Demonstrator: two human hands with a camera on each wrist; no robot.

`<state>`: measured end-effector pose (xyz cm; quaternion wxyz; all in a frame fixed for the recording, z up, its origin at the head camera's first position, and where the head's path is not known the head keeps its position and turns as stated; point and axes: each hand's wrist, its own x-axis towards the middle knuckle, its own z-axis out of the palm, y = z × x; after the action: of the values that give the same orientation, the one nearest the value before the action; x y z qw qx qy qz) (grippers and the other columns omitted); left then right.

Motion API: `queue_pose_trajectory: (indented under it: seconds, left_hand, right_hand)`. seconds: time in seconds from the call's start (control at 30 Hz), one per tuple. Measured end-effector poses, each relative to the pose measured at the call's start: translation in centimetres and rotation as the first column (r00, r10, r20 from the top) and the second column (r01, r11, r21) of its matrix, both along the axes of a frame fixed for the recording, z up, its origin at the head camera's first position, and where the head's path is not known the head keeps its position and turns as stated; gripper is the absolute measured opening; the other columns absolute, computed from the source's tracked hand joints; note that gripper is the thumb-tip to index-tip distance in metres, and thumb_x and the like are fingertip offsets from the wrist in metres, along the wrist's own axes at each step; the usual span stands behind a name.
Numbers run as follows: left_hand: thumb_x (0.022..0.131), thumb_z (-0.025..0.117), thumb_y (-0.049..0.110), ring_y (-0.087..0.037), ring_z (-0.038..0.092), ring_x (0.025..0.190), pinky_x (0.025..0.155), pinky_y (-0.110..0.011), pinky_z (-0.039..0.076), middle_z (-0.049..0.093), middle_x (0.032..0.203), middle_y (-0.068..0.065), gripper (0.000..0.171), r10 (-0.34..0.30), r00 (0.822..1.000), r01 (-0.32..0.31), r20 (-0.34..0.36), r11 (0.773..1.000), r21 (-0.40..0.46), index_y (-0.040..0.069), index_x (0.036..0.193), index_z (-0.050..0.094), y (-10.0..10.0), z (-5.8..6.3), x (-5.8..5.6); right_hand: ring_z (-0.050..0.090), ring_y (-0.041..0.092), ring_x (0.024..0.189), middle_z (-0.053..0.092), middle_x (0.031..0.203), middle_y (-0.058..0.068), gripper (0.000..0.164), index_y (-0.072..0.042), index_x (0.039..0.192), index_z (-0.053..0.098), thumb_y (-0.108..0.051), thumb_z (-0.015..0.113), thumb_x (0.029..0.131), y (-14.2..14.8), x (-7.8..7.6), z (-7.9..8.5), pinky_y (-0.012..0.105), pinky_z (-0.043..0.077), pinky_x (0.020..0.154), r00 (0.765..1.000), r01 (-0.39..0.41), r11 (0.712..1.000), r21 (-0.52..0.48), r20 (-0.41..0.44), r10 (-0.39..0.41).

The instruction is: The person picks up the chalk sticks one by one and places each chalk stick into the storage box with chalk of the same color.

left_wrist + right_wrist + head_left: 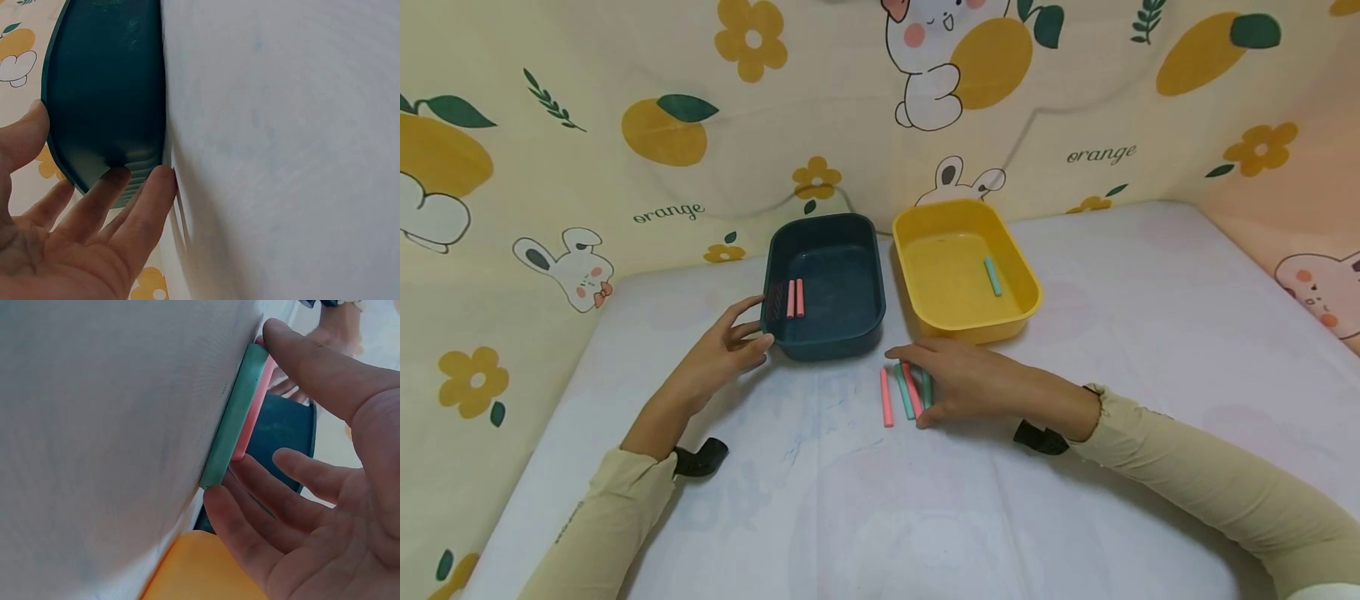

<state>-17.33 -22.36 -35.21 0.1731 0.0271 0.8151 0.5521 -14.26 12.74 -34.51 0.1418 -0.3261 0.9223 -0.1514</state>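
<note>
The left hand (718, 354) rests loosely spread against the dark box (831, 346), likely steadying it, while the right hand (966, 379) pinches a pink chalk (912, 389) end to end on the counter (880, 517), probably because green chalks (903, 392) flank it.

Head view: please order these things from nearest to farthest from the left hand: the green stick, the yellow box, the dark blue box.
1. Dark blue box: the left hand touches its left side.
2. Yellow box: right of the dark blue box.
3. Green stick: inside the yellow box, toward its right side.
</note>
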Motion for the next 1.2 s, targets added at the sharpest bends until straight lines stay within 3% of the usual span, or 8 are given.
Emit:
queue_pose_trajectory:
  seconds: [0.63,1.2]
  left_hand:
    - [0.100,0.062,0.027,-0.039,0.041,0.142,0.112,-0.051,0.041,0.034,0.159,-0.020,0.076,0.003,1.000,-0.003,-0.004,1.000,0.004,0.028,0.159,0.015,0.3,0.3,-0.2]
    - [0.100,0.061,0.027,-0.039,0.042,0.142,0.110,-0.050,0.042,0.034,0.159,-0.020,0.075,-0.003,1.000,0.003,-0.003,1.000,-0.014,0.029,0.159,0.014,-0.2,-0.1,0.0]
  right_hand:
    - [0.053,0.019,0.121,0.057,0.138,-0.002,0.093,-0.026,0.150,0.041,-0.049,0.086,0.072,0.2,0.1,0.9,0.040,0.049,0.105,1.000,-0.015,0.999,0.031,-0.024,0.015]
    - [0.057,0.019,0.113,0.059,0.132,0.004,0.092,-0.026,0.150,0.042,-0.046,0.088,0.072,0.1,0.2,1.4,0.037,0.054,0.095,0.996,-0.034,0.999,-0.040,-0.083,0.030]
